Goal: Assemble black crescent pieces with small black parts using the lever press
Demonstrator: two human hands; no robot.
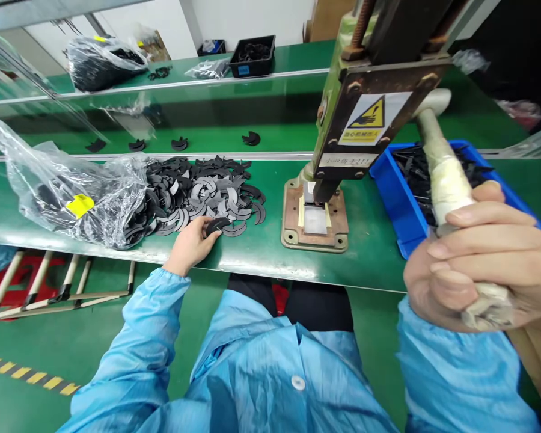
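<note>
My left hand is at the near side of a pile of black and grey crescent-shaped pieces. Its thumb and fingers pinch one black crescent-shaped piece. On the right, my right hand wraps round the tape-covered lever handle of a hand press. Under the press ram, a small metal fixture sits on the brown base plate. The ram's lower end hides part of the fixture, so I cannot tell whether a piece lies in it.
A clear plastic bag with black pieces lies left of the pile. Behind the lever stands a blue bin of black parts. Several single pieces rest along the conveyor behind. A black tray and another bag are on the back shelf.
</note>
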